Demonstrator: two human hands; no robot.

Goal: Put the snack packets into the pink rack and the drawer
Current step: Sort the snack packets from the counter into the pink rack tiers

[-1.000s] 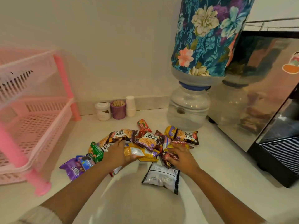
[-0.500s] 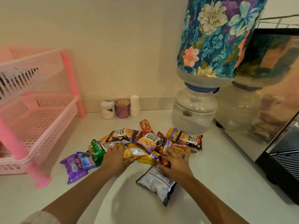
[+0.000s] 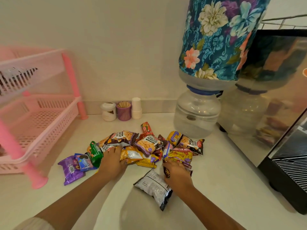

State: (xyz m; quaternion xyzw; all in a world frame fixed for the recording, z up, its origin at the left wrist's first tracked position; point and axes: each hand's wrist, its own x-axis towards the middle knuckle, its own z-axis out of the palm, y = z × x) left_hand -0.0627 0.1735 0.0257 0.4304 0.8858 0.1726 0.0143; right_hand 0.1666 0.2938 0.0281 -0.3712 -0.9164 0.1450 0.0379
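We see the snack packets (image 3: 146, 146) heaped in a loose pile at the middle of the white counter (image 3: 224, 180), well apart from the pink rack (image 3: 38, 123) that stands at the counter's left edge with its lower shelf bare where we can see it; something dark lies on the upper shelf, too blurred for us to tell what. The left hand (image 3: 113, 161) lies palm down on the left part of the pile, fingers curled over a yellow packet (image 3: 131, 155), just beside a green packet (image 3: 94, 151). The right hand (image 3: 177, 173) is closed around a yellow-and-red packet (image 3: 181, 155) and a dark one under it, thumb side touching a silver-and-black packet (image 3: 154, 188) that lies flat nearest to us. Two salted peanuts packets (image 3: 146, 144) sit on top of the heap, and a purple packet (image 3: 70, 170) with a blue Oreo packet (image 3: 84, 161) lies at the far left of it. Behind the pile, against the wall, stand a white jar (image 3: 108, 112), a purple holder of sticks (image 3: 123, 111) and a stack of white cups (image 3: 136, 107). To the right rises a water dispenser (image 3: 197, 113) under a floral cover (image 3: 217, 35), beside a shiny black machine (image 3: 285, 113)
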